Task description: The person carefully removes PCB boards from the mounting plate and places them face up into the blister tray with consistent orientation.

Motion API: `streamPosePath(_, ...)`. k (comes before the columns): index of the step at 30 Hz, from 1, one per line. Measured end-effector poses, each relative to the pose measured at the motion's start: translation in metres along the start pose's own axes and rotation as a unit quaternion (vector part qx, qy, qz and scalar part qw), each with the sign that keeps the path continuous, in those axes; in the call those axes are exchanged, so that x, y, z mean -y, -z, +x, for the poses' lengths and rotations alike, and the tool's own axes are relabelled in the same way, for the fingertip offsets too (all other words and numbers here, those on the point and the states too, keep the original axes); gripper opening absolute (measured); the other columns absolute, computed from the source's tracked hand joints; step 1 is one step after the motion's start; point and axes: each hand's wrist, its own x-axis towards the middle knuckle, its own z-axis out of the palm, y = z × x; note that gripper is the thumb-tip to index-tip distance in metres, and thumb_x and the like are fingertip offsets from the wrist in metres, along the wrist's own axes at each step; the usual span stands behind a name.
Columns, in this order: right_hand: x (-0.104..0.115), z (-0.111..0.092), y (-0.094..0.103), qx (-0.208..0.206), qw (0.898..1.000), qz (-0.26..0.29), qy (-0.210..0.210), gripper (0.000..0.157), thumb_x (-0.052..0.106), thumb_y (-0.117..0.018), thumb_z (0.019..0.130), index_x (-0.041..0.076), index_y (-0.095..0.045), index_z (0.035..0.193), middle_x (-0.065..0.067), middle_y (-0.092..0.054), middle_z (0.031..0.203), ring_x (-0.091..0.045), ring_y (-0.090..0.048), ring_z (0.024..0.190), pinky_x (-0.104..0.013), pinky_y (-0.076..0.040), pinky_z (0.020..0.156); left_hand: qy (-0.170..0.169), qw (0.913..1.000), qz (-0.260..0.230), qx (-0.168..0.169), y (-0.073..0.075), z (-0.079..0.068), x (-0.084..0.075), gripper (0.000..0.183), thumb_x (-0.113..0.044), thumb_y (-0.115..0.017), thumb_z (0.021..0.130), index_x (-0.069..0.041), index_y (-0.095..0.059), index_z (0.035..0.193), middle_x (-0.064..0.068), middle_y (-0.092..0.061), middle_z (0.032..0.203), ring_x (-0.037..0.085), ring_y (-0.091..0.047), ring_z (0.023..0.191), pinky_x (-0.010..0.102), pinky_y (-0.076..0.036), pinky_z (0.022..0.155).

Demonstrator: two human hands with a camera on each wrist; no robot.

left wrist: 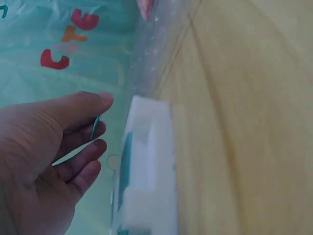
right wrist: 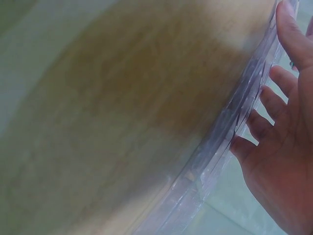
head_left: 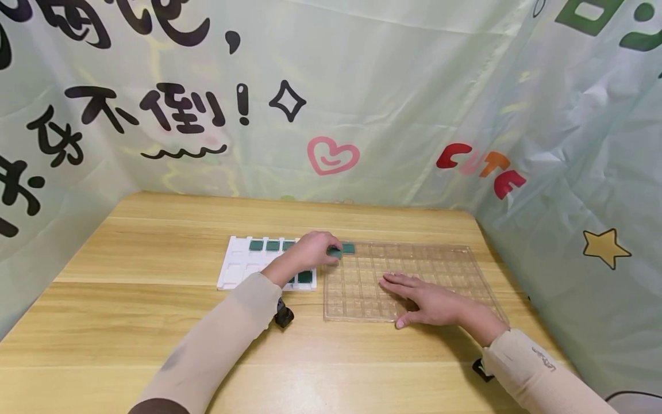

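Note:
My left hand (head_left: 313,250) pinches a thin green square piece (head_left: 334,252) over the top left corner of the clear plastic compartment tray (head_left: 357,310). In the left wrist view the piece shows edge-on between thumb and finger. Just to its right, a second green square (head_left: 349,248) lies in a top-row compartment. Under my left forearm stands the white tray (head_left: 235,259), with several green squares (head_left: 256,245) in its slots and part of it hidden. My right hand (head_left: 431,300) rests on the clear tray with fingers spread, the thumb at its near edge.
Both trays lie side by side on a wooden table (head_left: 155,333). A printed fabric curtain (head_left: 393,115) encloses the back and both sides. Small black devices (head_left: 284,315) hang beneath both wrists.

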Motion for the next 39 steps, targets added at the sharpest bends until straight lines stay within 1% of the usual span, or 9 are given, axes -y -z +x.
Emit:
streamPosePath(4, 0.0009, 0.0001, -0.0001, 0.0, 1.0, 0.003, -0.004, 0.089, 0.061, -0.062, 0.085, 0.019, -0.028, 0.156, -0.007, -0.023, 0.16, -0.033, -0.022, 0.144, -0.057, -0.029, 0.109, 0.009, 1.0, 0.004, 0.002, -0.0073, 0.0028, -0.0013, 0.032, -0.024, -0.072, 0.091, -0.011, -0.07, 0.12, 0.005, -0.064, 0.124, 0.019, -0.059, 0.1, 0.031, -0.048, 0.079)
streamPosePath(6, 0.0016, 0.0002, -0.0002, -0.001, 1.0, 0.005, -0.004, 0.089, 0.06, -0.062, 0.085, 0.018, -0.029, 0.156, -0.007, -0.023, 0.16, -0.034, -0.023, 0.144, -0.058, -0.029, 0.109, 0.014, 0.9999, 0.008, 0.005, -0.0095, 0.0025, -0.0023, 0.031, -0.024, -0.071, 0.091, -0.012, -0.07, 0.12, 0.005, -0.064, 0.123, 0.018, -0.058, 0.096, 0.03, -0.046, 0.076)
streamPosePath(11, 0.0019, 0.0004, -0.0003, -0.005, 1.0, 0.008, 0.001, 0.088, 0.058, -0.063, 0.086, 0.017, -0.029, 0.156, -0.009, -0.024, 0.16, -0.036, -0.023, 0.144, -0.06, -0.03, 0.108, 0.021, 0.9997, 0.007, 0.004, -0.0109, 0.0025, -0.0035, 0.029, -0.024, -0.071, 0.091, -0.014, -0.071, 0.118, 0.002, -0.066, 0.113, 0.017, -0.051, 0.08, 0.028, -0.04, 0.067)
streamPosePath(16, 0.0009, 0.0005, 0.0002, 0.0, 1.0, 0.009, -0.003, 0.089, 0.059, -0.063, 0.085, 0.019, -0.028, 0.156, -0.007, -0.023, 0.16, -0.033, -0.021, 0.145, -0.058, -0.029, 0.109, 0.027, 0.9996, 0.008, 0.001, -0.0112, 0.003, -0.003, 0.026, -0.026, -0.073, 0.091, -0.016, -0.072, 0.114, 0.0, -0.066, 0.107, 0.015, -0.05, 0.077, 0.027, -0.04, 0.065)
streamPosePath(21, 0.0013, 0.0003, 0.0003, 0.001, 1.0, 0.004, -0.007, 0.089, 0.061, -0.062, 0.085, 0.019, -0.028, 0.156, -0.007, -0.022, 0.16, -0.034, -0.022, 0.144, -0.057, -0.028, 0.11, 0.03, 0.9995, 0.008, 0.004, -0.0109, 0.0022, -0.0023, 0.026, -0.027, -0.073, 0.09, -0.017, -0.072, 0.115, 0.001, -0.065, 0.117, 0.016, -0.054, 0.084, 0.03, -0.043, 0.07)
streamPosePath(25, 0.0019, 0.0003, 0.0, -0.002, 1.0, 0.003, -0.008, 0.089, 0.061, -0.062, 0.085, 0.018, -0.029, 0.156, -0.007, -0.022, 0.16, -0.034, -0.023, 0.144, -0.057, -0.028, 0.11, 0.036, 0.9993, -0.002, 0.006, -0.0094, 0.0018, -0.0021, 0.026, -0.026, -0.074, 0.089, -0.016, -0.072, 0.114, 0.002, -0.065, 0.123, 0.019, -0.061, 0.099, 0.033, -0.049, 0.082)
streamPosePath(29, 0.0025, 0.0004, 0.0, -0.008, 1.0, 0.002, -0.001, 0.088, 0.06, -0.062, 0.086, 0.016, -0.03, 0.155, -0.01, -0.024, 0.16, -0.036, -0.024, 0.143, -0.059, -0.029, 0.109, 0.036, 0.9993, -0.001, 0.011, -0.0091, 0.0029, -0.0019, 0.028, -0.025, -0.074, 0.089, -0.016, -0.072, 0.115, 0.002, -0.064, 0.126, 0.021, -0.059, 0.114, 0.035, -0.049, 0.093)
streamPosePath(32, 0.0024, 0.0005, -0.0002, -0.01, 1.0, 0.001, 0.004, 0.088, 0.059, -0.062, 0.086, 0.014, -0.03, 0.155, -0.011, -0.025, 0.159, -0.038, -0.025, 0.142, -0.06, -0.03, 0.108, 0.034, 0.9993, 0.004, 0.015, -0.0089, 0.0031, -0.0022, 0.03, -0.026, -0.074, 0.089, -0.015, -0.071, 0.118, 0.002, -0.063, 0.129, 0.021, -0.057, 0.117, 0.035, -0.048, 0.096)
streamPosePath(39, 0.0014, 0.0004, -0.0008, -0.007, 1.0, 0.002, -0.002, 0.089, 0.06, -0.063, 0.085, 0.017, -0.029, 0.156, -0.008, -0.024, 0.16, -0.035, -0.024, 0.144, -0.058, -0.029, 0.109, 0.017, 0.9996, -0.001, 0.022, -0.0042, 0.0004, -0.0013, 0.032, -0.026, -0.074, 0.089, -0.014, -0.07, 0.119, 0.002, -0.064, 0.124, 0.021, -0.058, 0.114, 0.036, -0.048, 0.095)
